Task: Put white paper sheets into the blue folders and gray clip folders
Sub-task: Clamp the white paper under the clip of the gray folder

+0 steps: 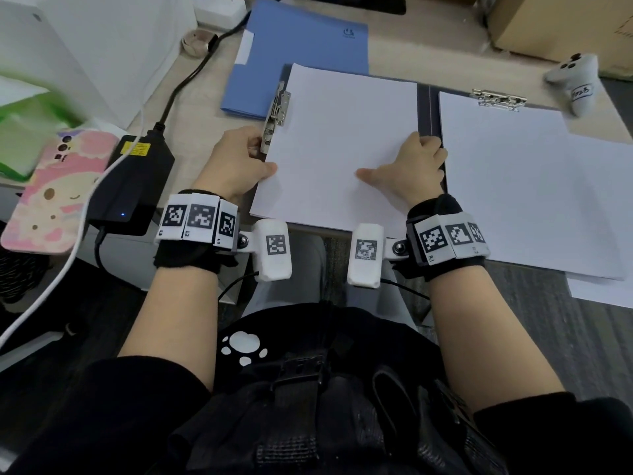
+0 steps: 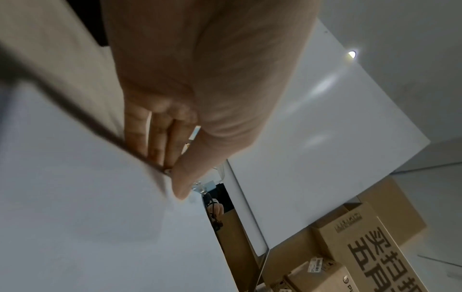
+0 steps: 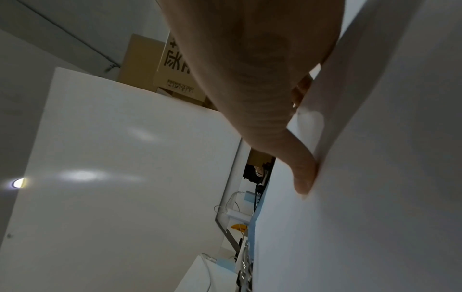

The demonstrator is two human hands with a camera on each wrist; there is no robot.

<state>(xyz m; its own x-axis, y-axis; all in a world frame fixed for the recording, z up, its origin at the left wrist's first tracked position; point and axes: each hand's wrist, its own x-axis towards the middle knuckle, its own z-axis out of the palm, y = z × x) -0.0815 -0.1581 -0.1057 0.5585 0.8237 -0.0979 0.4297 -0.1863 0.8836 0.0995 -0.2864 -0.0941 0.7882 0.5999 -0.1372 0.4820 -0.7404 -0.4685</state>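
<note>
Paper sheets (image 1: 339, 145) gripped by both hands.

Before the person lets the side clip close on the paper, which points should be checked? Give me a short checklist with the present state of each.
1. Left hand holds the side clip lever: ok.
2. Right hand grips the white paper sheets at their right edge: ok.
3. Sheets' left edge under the clip: cannot tell.
4. Sheets square with the gray clip folder: not ok, slightly tilted.
5. Left thumb away from the clip: cannot tell.
</note>
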